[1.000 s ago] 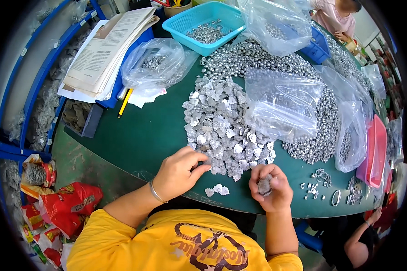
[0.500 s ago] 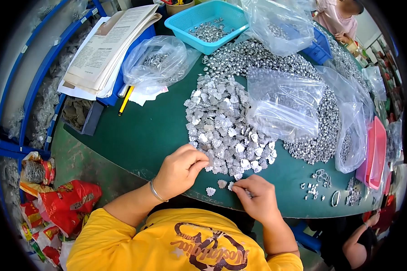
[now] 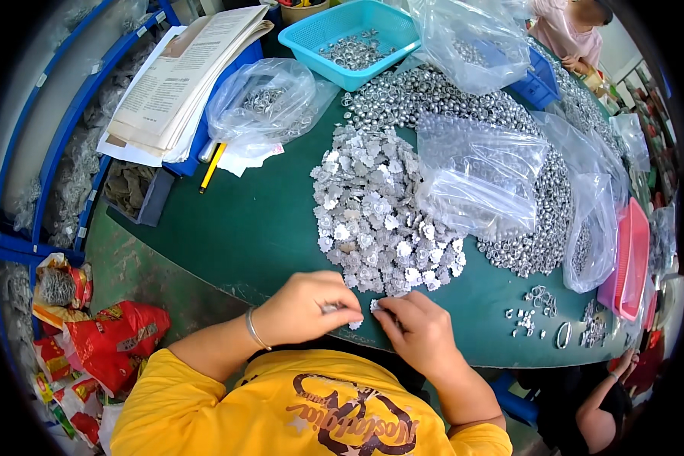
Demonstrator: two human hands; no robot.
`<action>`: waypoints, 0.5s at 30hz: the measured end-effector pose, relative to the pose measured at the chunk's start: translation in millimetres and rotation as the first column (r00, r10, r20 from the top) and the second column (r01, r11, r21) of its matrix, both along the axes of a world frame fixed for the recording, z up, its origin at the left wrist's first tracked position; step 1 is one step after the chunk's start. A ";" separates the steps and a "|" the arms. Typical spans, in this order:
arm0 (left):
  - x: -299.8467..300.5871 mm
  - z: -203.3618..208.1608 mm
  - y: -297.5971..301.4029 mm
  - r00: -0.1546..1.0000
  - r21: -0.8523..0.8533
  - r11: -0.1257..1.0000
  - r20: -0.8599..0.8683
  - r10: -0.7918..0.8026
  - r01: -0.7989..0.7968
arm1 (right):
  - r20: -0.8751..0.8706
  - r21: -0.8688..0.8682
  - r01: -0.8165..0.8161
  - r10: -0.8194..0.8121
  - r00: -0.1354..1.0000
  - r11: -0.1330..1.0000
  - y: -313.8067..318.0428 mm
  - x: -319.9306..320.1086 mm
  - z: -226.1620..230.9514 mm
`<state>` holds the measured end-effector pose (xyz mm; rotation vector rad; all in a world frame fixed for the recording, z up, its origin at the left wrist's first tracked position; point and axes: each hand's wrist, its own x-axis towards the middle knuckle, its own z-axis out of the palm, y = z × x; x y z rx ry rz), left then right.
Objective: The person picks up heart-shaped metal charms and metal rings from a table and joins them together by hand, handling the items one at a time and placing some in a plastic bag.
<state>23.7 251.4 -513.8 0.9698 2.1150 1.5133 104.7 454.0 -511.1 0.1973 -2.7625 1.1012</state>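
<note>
A heap of small silvery, flower-edged flat metal pieces (image 3: 376, 213) lies on the green table in front of me. Just below its near edge, my right hand (image 3: 422, 327) pinches one flower-edged metal piece (image 3: 375, 305) between thumb and fingertips. Close beside it on the left, my left hand (image 3: 304, 305) has its fingers closed; a bit of silver shows among them, too small to make out. Another flower-edged piece (image 3: 355, 325) lies under the left fingertips, partly covered.
Silver rings (image 3: 524, 258) spread behind and right of the heap, under a clear plastic bag (image 3: 482, 190). A turquoise basket (image 3: 300, 47) stands at the back, a pink basket (image 3: 629, 262) at the right. Papers (image 3: 171, 91) and a yellow pen (image 3: 211, 171) lie left. Another person (image 3: 570, 34) sits far right.
My left hand has come down from the heap's edge toward the front pieces. My right hand has shifted slightly left onto a loose piece, so the hands are now closer together.
</note>
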 end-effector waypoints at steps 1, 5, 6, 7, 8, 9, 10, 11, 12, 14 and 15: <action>4.2 0.2 1.4 0.994 -0.087 0.996 -0.102 -0.033 0.024 | -0.009 0.061 -0.011 0.012 1.000 0.998 -2.4 -0.6 0.4; 15.1 -4.8 3.0 0.946 -0.183 0.982 -0.311 -0.096 0.040 | -0.015 0.179 -0.051 0.055 0.998 0.983 -5.2 -4.5 5.2; 15.3 -5.3 4.2 0.938 -0.182 0.983 -0.333 -0.098 0.038 | 0.051 0.023 -0.025 0.023 0.998 0.999 -3.9 -5.0 5.5; 15.7 -6.6 5.4 0.937 -0.164 0.986 -0.339 -0.086 0.031 | 0.122 -0.131 0.013 0.003 0.993 0.991 -1.5 -5.1 5.2; 15.6 -8.8 6.2 0.932 -0.155 0.988 -0.354 -0.078 0.023 | 0.193 -0.279 0.060 -0.006 0.981 0.958 1.5 -4.8 4.2; 15.3 -11.2 6.6 0.926 -0.145 0.989 -0.371 -0.068 0.015 | 0.263 -0.509 0.137 0.002 0.965 0.850 4.4 -5.0 0.9; 15.1 -12.1 7.0 0.920 -0.136 0.991 -0.387 -0.060 0.007 | 0.609 -0.673 0.444 0.103 0.786 0.591 12.1 -4.8 11.3; 14.6 -11.6 7.4 0.970 -0.051 0.999 -0.243 -0.023 0.010 | 0.598 -0.788 0.504 0.248 0.762 0.352 21.5 -5.2 8.3; 12.8 -10.0 9.2 0.996 0.038 0.999 -0.094 -0.001 0.005 | 0.542 -0.828 0.553 0.379 0.750 0.090 29.1 -6.4 4.1; 12.7 -3.8 10.0 0.891 0.141 0.988 0.454 -0.012 -0.059 | 0.469 -0.813 0.570 0.446 0.762 -0.118 31.1 -6.5 -4.4; 11.1 -7.3 6.7 0.592 0.299 0.939 0.793 -0.146 -0.169 | 0.429 -0.787 0.577 0.479 0.766 -0.217 30.8 -6.1 -6.0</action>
